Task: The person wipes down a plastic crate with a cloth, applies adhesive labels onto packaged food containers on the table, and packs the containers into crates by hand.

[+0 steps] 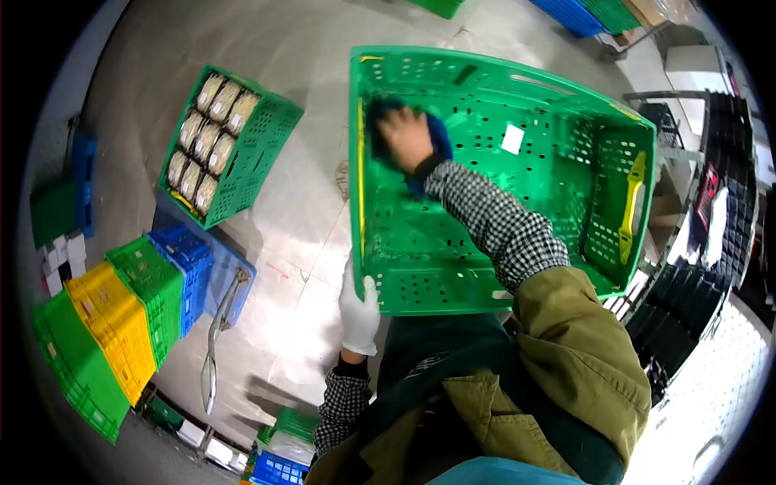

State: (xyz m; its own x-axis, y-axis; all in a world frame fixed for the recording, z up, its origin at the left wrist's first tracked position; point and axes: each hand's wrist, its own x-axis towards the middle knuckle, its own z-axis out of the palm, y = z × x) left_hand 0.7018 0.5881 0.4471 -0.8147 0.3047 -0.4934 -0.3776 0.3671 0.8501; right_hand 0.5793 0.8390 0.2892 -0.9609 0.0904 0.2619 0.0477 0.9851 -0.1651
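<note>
Teal fabric edges the foot of my remote view as the bare right hand, its blurred fingers' grip more than I can tell, lies over a dark blue cloth inside the left end of a green crate stretching left to right, near-left corner clasped by the gloved left hand

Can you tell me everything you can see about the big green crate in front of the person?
The big green crate looks like shiny plastic, with holes through its walls and floor. It's a long box, its open side facing the camera. A yellow handle sits at the right end, and yellow shows along the left end too. A white label lies inside. The gloved left hand holds the near left corner, while the blurred right hand reaches inside with a dark blue cloth.
</note>
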